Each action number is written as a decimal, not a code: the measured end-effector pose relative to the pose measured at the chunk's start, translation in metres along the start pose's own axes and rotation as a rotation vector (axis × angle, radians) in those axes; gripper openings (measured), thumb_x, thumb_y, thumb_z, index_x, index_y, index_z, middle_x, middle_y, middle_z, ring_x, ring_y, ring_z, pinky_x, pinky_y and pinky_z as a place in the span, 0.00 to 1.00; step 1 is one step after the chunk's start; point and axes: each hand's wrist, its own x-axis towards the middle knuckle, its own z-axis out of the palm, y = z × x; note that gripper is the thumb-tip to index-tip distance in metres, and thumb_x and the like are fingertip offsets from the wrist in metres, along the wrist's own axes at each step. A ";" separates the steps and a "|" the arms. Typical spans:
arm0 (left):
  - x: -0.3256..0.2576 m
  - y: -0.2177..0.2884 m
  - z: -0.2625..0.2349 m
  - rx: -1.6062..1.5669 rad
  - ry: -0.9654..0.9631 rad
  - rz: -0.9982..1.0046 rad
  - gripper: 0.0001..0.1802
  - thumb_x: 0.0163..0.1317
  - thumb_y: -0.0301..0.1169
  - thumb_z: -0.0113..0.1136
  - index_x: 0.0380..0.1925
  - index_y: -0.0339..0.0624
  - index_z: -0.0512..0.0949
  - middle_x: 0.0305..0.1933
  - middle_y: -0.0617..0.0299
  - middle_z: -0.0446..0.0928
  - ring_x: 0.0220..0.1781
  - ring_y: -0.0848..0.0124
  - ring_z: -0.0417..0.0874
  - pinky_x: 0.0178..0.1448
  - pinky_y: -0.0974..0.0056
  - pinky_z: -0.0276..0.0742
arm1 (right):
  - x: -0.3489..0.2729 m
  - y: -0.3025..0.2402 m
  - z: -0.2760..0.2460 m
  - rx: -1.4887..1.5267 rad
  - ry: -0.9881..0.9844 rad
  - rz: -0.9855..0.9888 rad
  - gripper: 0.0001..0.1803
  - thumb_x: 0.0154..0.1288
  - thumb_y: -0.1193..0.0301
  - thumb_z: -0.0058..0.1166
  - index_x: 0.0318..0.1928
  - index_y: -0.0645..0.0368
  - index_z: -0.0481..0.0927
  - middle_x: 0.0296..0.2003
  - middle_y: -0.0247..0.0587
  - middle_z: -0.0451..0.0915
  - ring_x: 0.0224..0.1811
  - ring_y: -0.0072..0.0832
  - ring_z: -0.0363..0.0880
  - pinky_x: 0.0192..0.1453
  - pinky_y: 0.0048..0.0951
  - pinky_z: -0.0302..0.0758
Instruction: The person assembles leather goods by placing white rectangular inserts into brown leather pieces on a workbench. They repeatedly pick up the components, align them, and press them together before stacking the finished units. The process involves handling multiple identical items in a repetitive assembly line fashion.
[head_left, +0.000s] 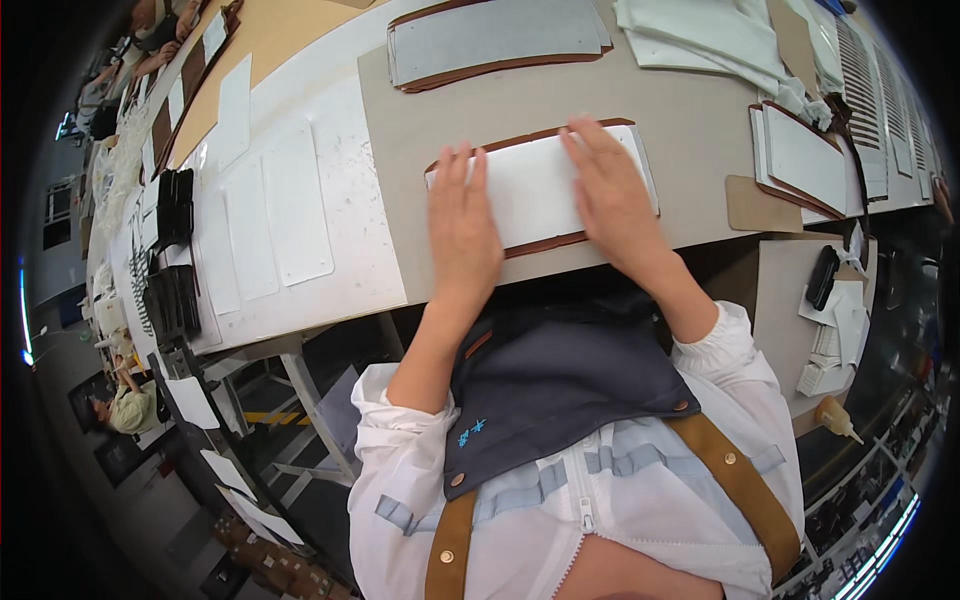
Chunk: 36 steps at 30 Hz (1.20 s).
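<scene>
As I read the head view from my station, the white-topped stack (pixel 535 190) lies flat on the beige board (pixel 692 165), close to the near edge of the counter (pixel 372 250) and straight in front of the wearer; its brown lining (pixel 545 245) shows as a thin margin along the far and near long sides.

Left hand (pixel 464 232): over the left end of the stack, fingers extended and nearly together, palm downward; right hand (pixel 612 200): over the right part, fingers reaching toward the far edge, slightly spread; both are flat and uncurled, with nothing gripped that I can see (blur at the fingers; I cannot tell how firmly either one presses, or whether every fingertip touches).

Handling, my estimate: light, thin and flat; the white face looks smooth and probably slides easily, while the brown layer looks like leather and would likely bend more readily than the white sheet; not fragile, I judge, but corners could crease and layers could slip out of line. Best hold, I would say: a hand at each short end, thumbs under and fingers on top, pinching all layers together; open palms suit squaring or smoothing only.

Surroundings: a similar brown-edged stack (pixel 495 45) lies beyond, on the same board; another layered stack (pixel 802 158) sits to the right; white sheets (pixel 295 205) lie to the left.
</scene>
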 end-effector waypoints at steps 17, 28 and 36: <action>-0.010 -0.005 -0.002 0.129 -0.258 -0.021 0.53 0.67 0.62 0.57 0.79 0.37 0.51 0.84 0.42 0.45 0.85 0.43 0.41 0.83 0.36 0.36 | -0.008 0.014 -0.009 -0.208 -0.160 0.095 0.47 0.70 0.42 0.55 0.77 0.61 0.61 0.77 0.53 0.58 0.82 0.43 0.50 0.84 0.48 0.46; 0.138 -0.083 0.018 0.115 0.013 0.245 0.30 0.62 0.40 0.70 0.61 0.39 0.75 0.66 0.51 0.74 0.72 0.51 0.69 0.75 0.48 0.62 | -0.031 0.034 -0.021 0.273 0.309 0.202 0.20 0.73 0.66 0.58 0.60 0.63 0.78 0.61 0.50 0.77 0.64 0.46 0.73 0.70 0.42 0.68; 0.186 -0.062 0.039 0.085 -0.001 0.447 0.18 0.56 0.36 0.74 0.44 0.44 0.80 0.50 0.59 0.78 0.58 0.57 0.76 0.66 0.52 0.68 | -0.034 0.034 -0.026 0.303 0.362 0.247 0.14 0.72 0.68 0.58 0.53 0.62 0.81 0.57 0.48 0.79 0.60 0.46 0.75 0.66 0.41 0.71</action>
